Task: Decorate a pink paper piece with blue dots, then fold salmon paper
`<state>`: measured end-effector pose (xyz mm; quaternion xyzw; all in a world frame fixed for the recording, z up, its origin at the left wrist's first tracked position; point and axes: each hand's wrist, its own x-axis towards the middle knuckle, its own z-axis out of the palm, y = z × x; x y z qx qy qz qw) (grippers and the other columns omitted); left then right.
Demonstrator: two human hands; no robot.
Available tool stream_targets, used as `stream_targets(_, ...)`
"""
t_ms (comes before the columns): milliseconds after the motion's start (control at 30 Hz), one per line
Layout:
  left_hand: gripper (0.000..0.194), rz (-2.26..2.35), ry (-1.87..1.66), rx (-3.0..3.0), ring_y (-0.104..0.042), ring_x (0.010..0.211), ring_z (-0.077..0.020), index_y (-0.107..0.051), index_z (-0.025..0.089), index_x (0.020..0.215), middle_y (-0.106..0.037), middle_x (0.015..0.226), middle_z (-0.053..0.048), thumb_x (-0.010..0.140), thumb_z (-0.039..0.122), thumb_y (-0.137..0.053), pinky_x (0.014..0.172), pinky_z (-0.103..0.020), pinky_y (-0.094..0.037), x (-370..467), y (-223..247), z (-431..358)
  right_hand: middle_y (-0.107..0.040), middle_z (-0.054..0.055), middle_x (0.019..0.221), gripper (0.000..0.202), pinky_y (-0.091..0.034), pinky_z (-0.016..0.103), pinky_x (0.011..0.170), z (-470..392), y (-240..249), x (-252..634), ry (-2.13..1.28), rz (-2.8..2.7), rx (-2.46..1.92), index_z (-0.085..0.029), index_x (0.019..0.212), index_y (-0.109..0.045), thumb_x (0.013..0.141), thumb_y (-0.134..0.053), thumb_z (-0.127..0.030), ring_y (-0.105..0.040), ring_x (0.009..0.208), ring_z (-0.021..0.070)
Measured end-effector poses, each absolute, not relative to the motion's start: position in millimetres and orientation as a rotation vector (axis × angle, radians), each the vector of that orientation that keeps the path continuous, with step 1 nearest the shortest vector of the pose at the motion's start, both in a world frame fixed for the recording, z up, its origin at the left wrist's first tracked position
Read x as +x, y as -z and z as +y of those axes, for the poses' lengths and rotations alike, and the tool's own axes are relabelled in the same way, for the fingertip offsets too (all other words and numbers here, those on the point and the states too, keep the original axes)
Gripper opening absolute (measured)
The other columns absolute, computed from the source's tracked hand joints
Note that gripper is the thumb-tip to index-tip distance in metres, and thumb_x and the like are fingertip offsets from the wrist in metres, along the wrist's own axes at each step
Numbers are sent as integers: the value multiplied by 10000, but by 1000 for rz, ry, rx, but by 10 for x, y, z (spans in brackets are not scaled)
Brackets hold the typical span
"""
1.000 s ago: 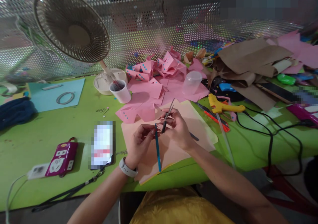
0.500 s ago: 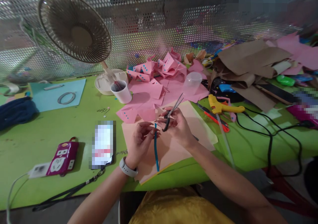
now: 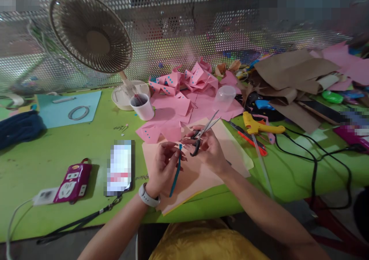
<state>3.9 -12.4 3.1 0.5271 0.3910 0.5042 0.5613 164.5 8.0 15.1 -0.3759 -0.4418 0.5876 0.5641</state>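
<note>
Between the fingers of my left hand (image 3: 166, 164) is the upper end of a narrow blue paper strip (image 3: 175, 179), which hangs down toward me, slanting left. My right hand (image 3: 211, 150) is closed around a pair of scissors (image 3: 197, 137) with black handles; the blades point up and away to the right, a little apart. My right fingertips are close to the strip's top end. Both hands are above peach paper sheets (image 3: 198, 187) on the green table. A pink paper piece with blue dots (image 3: 152, 133) lies just beyond my left hand.
A yellow glue gun (image 3: 259, 126) and a red cutter (image 3: 250, 139) lie to the right, with black cables. Behind are pink cut papers (image 3: 173, 104), a clear plastic cup (image 3: 225, 97), a white cup (image 3: 143, 108) and a fan (image 3: 92, 33). Left are a phone (image 3: 119, 167) and a purple power strip (image 3: 73, 183).
The blue strip's lower end has swung left. The scissors have tilted more to the right and their blades have parted wider. My left hand has stayed nearly in place.
</note>
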Motion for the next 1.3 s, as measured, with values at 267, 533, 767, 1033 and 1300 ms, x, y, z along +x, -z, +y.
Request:
stream_targets(267,243,924,-1176,1263,-697,809,-162,-451,225,1081,-651,870,-16,929,320,-615,561,-232,-578,30,-23,-107,-607,-26,994,511,-587,308,809,102,-149,1651,-1317,-1036,-951,-288,1065,-496,682,-834,-271,-706,885,151)
stream_targets(533,270,949,-1187,1318,-700,834,-166,-464,218,1089,-673,919,-41,919,353,-625,600,-246,-591,28,20,-117,-601,-23,951,551,-592,268,666,111,-190,1642,-1428,-1011,-933,-284,1048,-497,631,-857,-280,-694,813,147)
stream_targets(767,253,961,-1202,1329,-700,806,-154,-465,216,1076,-662,909,-29,922,339,-624,625,-256,-599,35,26,-104,-597,-19,960,548,-588,242,624,94,-197,1637,-1428,-1008,-938,-281,1053,-511,628,-855,-264,-693,809,144)
stream_targets(1033,262,978,-1179,1358,-708,851,-177,-466,212,1095,-668,916,-45,929,349,-615,635,-267,-598,23,35,-122,-597,-11,969,535,-585,239,606,99,-184,1635,-1412,-1019,-941,-276,1053,-510,638,-848,-269,-682,812,147)
stream_targets(1300,307,978,-1182,1247,-711,856,-179,-462,224,1077,-677,932,-33,898,373,-662,636,-269,-598,39,6,-132,-570,-34,961,472,-555,196,588,85,-171,1639,-1384,-1038,-898,-272,1044,-514,679,-810,-222,-653,768,101)
